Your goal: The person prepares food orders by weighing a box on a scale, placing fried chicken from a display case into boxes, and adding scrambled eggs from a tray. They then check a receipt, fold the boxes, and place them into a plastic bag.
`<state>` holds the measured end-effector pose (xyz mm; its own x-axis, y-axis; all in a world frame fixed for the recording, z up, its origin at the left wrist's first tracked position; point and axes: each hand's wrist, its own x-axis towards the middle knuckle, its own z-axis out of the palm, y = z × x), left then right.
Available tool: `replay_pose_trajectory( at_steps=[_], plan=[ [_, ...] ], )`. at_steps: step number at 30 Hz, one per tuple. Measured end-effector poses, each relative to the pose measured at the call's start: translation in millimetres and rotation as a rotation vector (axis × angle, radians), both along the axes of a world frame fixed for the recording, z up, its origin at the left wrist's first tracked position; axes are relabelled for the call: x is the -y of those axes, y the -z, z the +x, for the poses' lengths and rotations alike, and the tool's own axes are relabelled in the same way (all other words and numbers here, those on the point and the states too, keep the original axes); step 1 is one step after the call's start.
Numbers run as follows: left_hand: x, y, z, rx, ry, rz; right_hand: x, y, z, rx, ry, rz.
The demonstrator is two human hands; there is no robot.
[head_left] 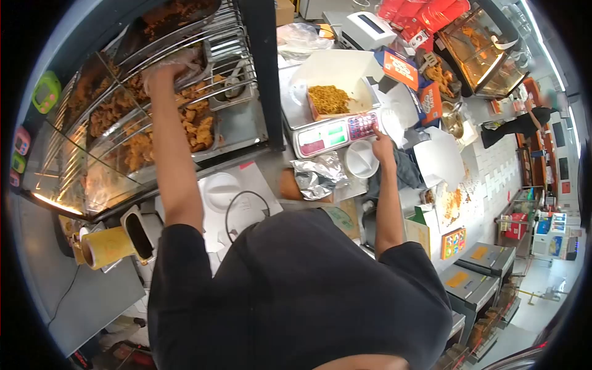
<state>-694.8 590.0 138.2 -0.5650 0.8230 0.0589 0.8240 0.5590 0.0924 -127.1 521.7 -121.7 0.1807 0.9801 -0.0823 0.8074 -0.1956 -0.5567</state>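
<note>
Inside the warming cabinet, my left hand in a clear plastic glove reaches over the wire rack among the fried food; its fingers are too blurred to make out. Fried pieces lie in trays below and around it. My right hand touches the keypad of a scale with an extended finger. On the scale stands an open paper box with shredded brown food in it. Near that hand are a round white divided dish and crumpled foil.
A dark cabinet post stands between the rack and the scale. Orange boxes and a white printer are at the back. A yellow container sits lower left. A person in dark clothes is at far right.
</note>
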Motion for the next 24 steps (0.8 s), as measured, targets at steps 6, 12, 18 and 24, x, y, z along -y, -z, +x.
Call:
replay_pose_trajectory(
  at_steps=[6, 12, 18, 24],
  plan=[
    [-22.9, 0.2, -8.0, -0.077, 0.05, -0.002, -2.1, 9.5, 0.1, -0.07, 0.016, 0.099],
    [-24.4, 3.7, -13.4, -0.122, 0.092, 0.01, 3.4, -1.2, -3.3, -0.123, 0.054, 0.053],
    [-15.6, 13.9, -16.9, -0.195, 0.202, 0.017, 4.9, 16.9, -6.6, 0.128, 0.006, 0.228],
    [66.7, -35.3, 47.1, -0.211, 0.201, 0.097, 35.8, -33.3, -30.0, 0.064, 0.031, 0.12]
  ],
)
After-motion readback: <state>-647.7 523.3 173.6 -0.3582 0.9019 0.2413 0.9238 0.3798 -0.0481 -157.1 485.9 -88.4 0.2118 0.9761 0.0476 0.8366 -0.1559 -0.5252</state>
